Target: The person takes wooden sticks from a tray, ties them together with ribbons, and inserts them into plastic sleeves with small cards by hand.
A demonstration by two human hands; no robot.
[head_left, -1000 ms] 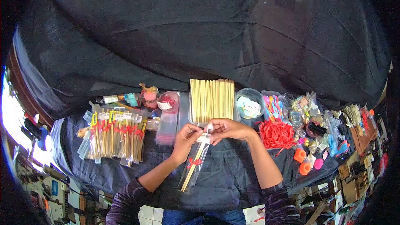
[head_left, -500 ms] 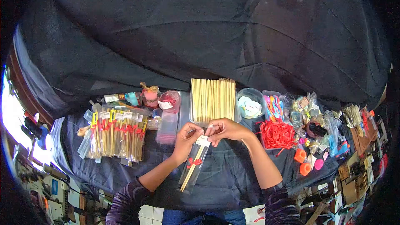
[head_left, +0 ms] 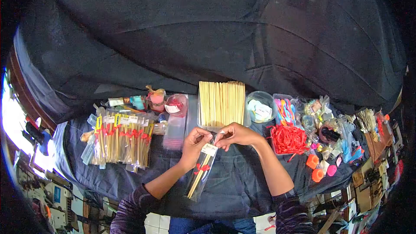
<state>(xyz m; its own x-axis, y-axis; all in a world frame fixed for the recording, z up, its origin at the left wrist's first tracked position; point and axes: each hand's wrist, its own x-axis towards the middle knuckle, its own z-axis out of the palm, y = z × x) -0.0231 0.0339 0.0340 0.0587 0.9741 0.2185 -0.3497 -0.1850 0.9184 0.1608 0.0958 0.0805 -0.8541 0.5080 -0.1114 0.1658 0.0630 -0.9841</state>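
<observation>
My left hand (head_left: 196,147) and my right hand (head_left: 237,136) pinch the top of one clear plastic bag (head_left: 195,192) from either side. Inside the bag lie a few thin wooden sticks (head_left: 197,182) with a red ribbon bow (head_left: 202,168) round them. A white printed label (head_left: 209,149) shows near the bag's top, just under my fingertips. The bag hangs tilted, its lower end toward me. Just beyond my hands stands a clear tray packed with loose wooden sticks (head_left: 221,104).
Several filled stick bags (head_left: 123,141) lie at the left. Beside them are pink-topped clear plastic (head_left: 174,130) and a round tub (head_left: 176,105). To the right stand a tub of pale labels (head_left: 260,107), red shredded ribbon (head_left: 289,139) and orange pieces (head_left: 317,175). Black cloth (head_left: 242,182) covers the table.
The white label now faces up more squarely, so its print shows, and it sits slightly lower and further left. Both hands have barely moved.
</observation>
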